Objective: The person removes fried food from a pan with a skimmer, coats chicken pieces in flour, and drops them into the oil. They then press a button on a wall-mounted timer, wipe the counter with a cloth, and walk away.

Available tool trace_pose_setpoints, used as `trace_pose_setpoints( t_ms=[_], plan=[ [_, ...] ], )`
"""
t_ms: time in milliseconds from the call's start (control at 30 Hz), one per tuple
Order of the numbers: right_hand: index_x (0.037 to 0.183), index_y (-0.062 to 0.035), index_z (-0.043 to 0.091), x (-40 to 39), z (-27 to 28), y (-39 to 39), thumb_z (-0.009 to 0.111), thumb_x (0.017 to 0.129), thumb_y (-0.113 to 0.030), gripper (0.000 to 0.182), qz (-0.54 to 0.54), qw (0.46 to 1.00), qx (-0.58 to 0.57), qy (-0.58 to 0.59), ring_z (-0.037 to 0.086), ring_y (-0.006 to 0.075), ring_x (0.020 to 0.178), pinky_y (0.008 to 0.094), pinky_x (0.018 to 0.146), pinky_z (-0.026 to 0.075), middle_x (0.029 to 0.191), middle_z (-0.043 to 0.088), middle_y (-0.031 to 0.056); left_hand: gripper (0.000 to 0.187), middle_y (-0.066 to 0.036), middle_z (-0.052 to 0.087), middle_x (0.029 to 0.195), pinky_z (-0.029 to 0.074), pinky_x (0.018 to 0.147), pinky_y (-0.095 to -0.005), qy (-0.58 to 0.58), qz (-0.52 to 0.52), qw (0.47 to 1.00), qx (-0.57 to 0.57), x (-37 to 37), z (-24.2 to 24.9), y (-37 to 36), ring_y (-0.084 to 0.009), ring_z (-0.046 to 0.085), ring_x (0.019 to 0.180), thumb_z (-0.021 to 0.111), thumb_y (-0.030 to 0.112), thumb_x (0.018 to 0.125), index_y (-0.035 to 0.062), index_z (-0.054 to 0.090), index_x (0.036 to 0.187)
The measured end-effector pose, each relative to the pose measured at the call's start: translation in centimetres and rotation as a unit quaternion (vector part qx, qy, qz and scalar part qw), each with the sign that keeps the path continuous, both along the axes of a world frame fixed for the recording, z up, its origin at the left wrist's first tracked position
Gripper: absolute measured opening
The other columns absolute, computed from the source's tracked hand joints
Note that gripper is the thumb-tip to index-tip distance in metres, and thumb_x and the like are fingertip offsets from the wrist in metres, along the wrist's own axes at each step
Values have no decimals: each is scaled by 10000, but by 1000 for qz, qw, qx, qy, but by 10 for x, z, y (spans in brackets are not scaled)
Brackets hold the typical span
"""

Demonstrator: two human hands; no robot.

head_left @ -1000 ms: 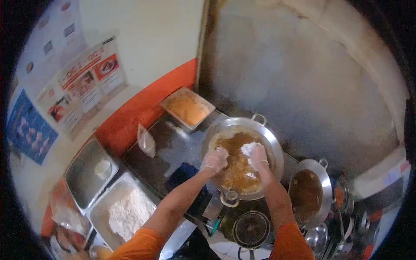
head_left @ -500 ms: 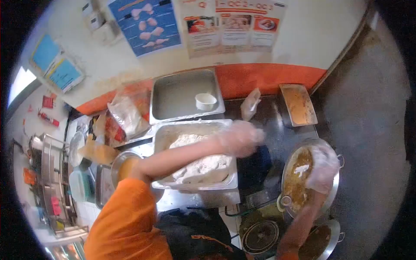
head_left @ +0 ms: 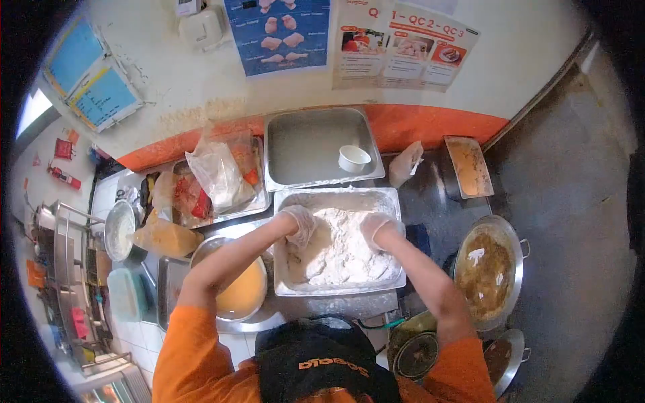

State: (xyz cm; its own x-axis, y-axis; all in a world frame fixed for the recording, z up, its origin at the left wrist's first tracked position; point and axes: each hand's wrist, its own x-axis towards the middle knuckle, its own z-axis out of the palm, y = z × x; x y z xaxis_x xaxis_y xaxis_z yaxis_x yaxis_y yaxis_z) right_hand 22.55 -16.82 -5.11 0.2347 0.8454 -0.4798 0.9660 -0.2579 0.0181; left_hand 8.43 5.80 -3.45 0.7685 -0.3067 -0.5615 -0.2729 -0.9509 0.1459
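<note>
Both my hands wear clear plastic gloves dusted with flour and are in the rectangular metal pan (head_left: 341, 291) of white flour (head_left: 342, 252). My left hand (head_left: 300, 227) is at the left side of the flour, its fingertips down in the pan and partly hidden. Opposite it, my right hand (head_left: 377, 230) touches the flour near the pan's right wall, with its fingers hidden by the hand and the flour. Whether either hand holds anything cannot be made out. Behind the pan is a metal tray (head_left: 312, 144) with a white bowl (head_left: 353, 159) in it.
A bowl of orange liquid (head_left: 245, 289) stands left of the pan, near a plastic bag (head_left: 222, 178) on a tray. To the right are a wok of oil with pieces frying (head_left: 485, 269), a narrow container (head_left: 468, 168) and a second wok (head_left: 507, 363).
My right hand has moved left from over the wok into the flour pan. My left hand has drawn back from the pan's right edge to its left side. The view has shifted.
</note>
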Motion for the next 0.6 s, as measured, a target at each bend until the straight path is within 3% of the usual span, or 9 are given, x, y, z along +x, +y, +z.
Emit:
trace_pose_setpoints(
  t_ms=[67, 300, 367, 400, 433, 467, 500, 567, 600],
  plan=[
    [904, 22, 707, 3, 28, 8, 716, 684, -150, 280, -58, 996, -33, 59, 682, 329, 865, 401, 787, 544, 922, 687, 224, 320, -162, 709, 916, 550, 750, -398, 50, -60, 995, 56, -2, 36, -6, -308, 686, 898, 729, 320, 665, 91, 735, 889],
    [1043, 31, 651, 10, 48, 16, 748, 741, -176, 379, -187, 923, -22, 336, 672, 295, 894, 386, 804, 539, 1012, 667, 231, 167, -133, 705, 841, 542, 727, -383, -101, 8, 990, -100, -23, 9, 13, -299, 686, 832, 639, 231, 721, 114, 718, 811],
    [1111, 27, 628, -21, 75, 27, 732, 769, -213, 430, -128, 930, 31, 343, 660, 284, 942, 399, 883, 508, 1107, 643, 227, 144, -130, 697, 804, 536, 705, -391, -193, -15, 952, -236, -20, -34, 36, -301, 683, 803, 629, 212, 723, 121, 705, 804],
    [1144, 25, 617, -38, 79, 33, 725, 784, -231, 455, -99, 931, 59, 345, 654, 278, 966, 405, 923, 492, 1154, 631, 225, 136, -123, 694, 793, 532, 691, -391, -170, -15, 971, -167, -22, -21, 34, -297, 683, 793, 631, 208, 724, 130, 701, 811],
    [1197, -1, 601, -56, 47, 35, 696, 802, -243, 473, -200, 912, 78, 350, 648, 333, 967, 397, 971, 455, 1126, 643, 216, 130, -117, 690, 783, 527, 677, -390, -143, -15, 985, -98, -26, 4, 28, -294, 682, 783, 633, 204, 725, 139, 696, 818],
    [1202, -10, 601, -64, 7, 41, 679, 816, -265, 469, -122, 960, 12, 251, 636, 329, 996, 396, 953, 468, 1131, 637, 223, 125, -110, 687, 772, 522, 663, -389, -118, -13, 992, -29, -30, 18, 24, -291, 682, 774, 634, 199, 726, 147, 691, 825],
    [1207, -20, 601, -66, -33, 49, 662, 830, -287, 466, -38, 987, -53, 145, 624, 326, 1026, 394, 936, 482, 1137, 631, 230, 90, -86, 685, 771, 519, 633, -385, -225, 35, 974, -23, -37, -58, 29, -271, 687, 761, 638, 202, 738, 165, 676, 810],
    [1193, -23, 611, -74, -45, 58, 642, 837, -304, 455, -46, 994, -47, 86, 615, 326, 1046, 395, 913, 497, 1126, 628, 239, 104, -72, 688, 785, 520, 617, -391, -150, 36, 988, 14, -42, -2, 3, -266, 689, 753, 644, 215, 747, 174, 676, 838],
    [1174, -15, 620, -82, -29, 56, 638, 831, -300, 447, -137, 981, 22, 138, 618, 331, 1036, 396, 909, 498, 1110, 632, 242, 112, -65, 690, 792, 520, 610, -394, -111, 34, 993, 31, -46, 18, -9, -264, 690, 749, 647, 221, 752, 179, 676, 852]
  ],
)
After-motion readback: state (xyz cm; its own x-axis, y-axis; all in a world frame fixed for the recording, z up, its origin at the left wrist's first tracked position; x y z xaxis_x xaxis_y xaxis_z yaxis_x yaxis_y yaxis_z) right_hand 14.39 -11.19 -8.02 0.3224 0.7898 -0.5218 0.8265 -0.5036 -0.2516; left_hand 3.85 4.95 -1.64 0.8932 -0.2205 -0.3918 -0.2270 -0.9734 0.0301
